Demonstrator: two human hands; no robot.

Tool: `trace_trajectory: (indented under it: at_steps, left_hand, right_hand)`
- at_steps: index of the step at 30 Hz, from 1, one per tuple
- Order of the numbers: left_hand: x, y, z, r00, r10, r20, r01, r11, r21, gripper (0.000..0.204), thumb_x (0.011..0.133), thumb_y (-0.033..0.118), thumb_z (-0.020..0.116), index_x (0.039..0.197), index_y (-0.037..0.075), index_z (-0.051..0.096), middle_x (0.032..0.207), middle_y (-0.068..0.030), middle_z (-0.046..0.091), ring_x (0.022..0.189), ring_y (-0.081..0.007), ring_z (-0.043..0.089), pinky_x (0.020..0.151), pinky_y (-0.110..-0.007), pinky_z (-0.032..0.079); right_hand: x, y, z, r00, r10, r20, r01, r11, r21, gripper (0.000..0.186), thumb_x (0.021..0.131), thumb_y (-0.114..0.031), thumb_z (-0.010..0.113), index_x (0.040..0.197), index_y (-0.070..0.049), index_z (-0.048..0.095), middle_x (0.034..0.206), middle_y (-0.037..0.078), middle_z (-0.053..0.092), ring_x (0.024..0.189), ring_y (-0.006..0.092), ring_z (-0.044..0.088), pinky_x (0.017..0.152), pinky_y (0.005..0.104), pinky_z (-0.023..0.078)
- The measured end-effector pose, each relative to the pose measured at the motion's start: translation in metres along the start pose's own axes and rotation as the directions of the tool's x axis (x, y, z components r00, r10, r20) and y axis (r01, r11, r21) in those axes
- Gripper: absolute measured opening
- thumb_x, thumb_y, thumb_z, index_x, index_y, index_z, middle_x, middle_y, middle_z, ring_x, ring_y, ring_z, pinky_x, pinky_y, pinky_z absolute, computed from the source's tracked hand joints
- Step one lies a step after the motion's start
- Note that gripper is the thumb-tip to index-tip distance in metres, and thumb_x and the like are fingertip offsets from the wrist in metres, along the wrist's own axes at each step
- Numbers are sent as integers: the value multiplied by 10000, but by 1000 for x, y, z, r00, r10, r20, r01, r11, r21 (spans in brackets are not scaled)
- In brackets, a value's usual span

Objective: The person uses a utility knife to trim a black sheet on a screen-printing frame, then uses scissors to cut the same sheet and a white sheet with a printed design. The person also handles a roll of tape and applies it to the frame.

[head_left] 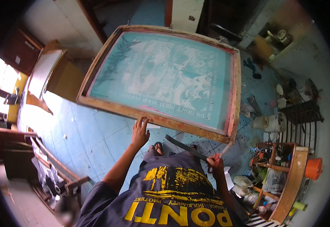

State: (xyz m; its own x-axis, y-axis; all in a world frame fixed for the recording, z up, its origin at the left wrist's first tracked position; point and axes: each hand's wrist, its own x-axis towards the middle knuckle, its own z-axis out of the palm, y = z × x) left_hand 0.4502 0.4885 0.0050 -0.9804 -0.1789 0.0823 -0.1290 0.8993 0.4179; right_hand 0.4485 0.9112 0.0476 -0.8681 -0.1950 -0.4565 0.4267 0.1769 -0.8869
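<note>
A large silk-screen frame (161, 122) with wooden rails and a turquoise mesh (146, 72) spreads before me. Pale patterns and lettering mark the mesh, with dark streaks at its far left. My left hand (140, 132) is at the near rail, fingers apart and fingertips against the wood; it grips nothing visible. Below the frame's near right corner, my right hand (215, 162) is closed on a long dark grey strip (185, 146), which curves out to the left. A thin pale pinkish length (226, 148) runs between this hand and the corner. A small ring shows under the fingers, its kind unclear.
Blue floor tiles (74, 125) lie around my feet, stained dark in places. On the right stand a cluttered wooden shelf (290, 185), an orange bucket (313, 168) and a whitish tub (261, 122). Cardboard (64, 75) leans at the left, near a wooden rack (55, 160).
</note>
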Motion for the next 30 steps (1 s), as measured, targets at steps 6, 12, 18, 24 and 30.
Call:
trace_trajectory:
  at_steps: [6, 12, 18, 24, 30]
  left_hand:
    - [49, -32, -1, 943, 300, 143, -331, 890, 314, 547, 755, 199, 699, 1258, 146, 489, 1274, -148, 460, 1265, -332, 401, 1086, -558, 259]
    - [81, -62, 13, 903, 347, 254, -423, 823, 380, 176, 914, 248, 517, 1024, 127, 581, 980, -61, 606, 1006, -235, 561, 929, -485, 380]
    - [97, -45, -35, 835, 405, 374, -521, 800, 297, 296, 753, 294, 708, 959, 139, 563, 924, -52, 586, 958, -247, 558, 849, -437, 392]
    - [132, -7, -139, 771, 509, 383, -595, 790, 148, 504, 669, 293, 784, 1091, 135, 558, 948, -100, 596, 986, -286, 561, 878, -456, 399]
    - [223, 42, -269, 648, 701, 299, -760, 623, 186, 841, 611, 384, 824, 1325, 113, 473, 982, -144, 608, 966, -326, 568, 879, -461, 405]
  right_hand:
    - [-73, 54, -39, 953, 139, -269, -72, 966, 247, 122, 848, -103, 639, 898, -27, 557, 716, 64, 587, 556, 108, 525, 446, 252, 437]
    - [-125, 75, -40, 865, 319, -388, -140, 895, 423, 126, 865, -78, 603, 929, -45, 499, 674, 48, 540, 517, 120, 510, 397, 246, 412]
    - [-152, 118, -32, 834, 285, -472, -21, 872, 490, 129, 880, -104, 590, 900, -72, 467, 632, 37, 502, 461, 119, 476, 360, 241, 370]
    - [-166, 150, -34, 817, 340, -466, -10, 816, 578, 138, 874, -123, 584, 850, -109, 450, 618, 24, 480, 453, 111, 466, 357, 234, 347]
    - [-162, 166, -30, 764, 437, -474, -49, 772, 633, 181, 866, -121, 578, 757, -122, 433, 554, 8, 430, 410, 100, 419, 338, 232, 305]
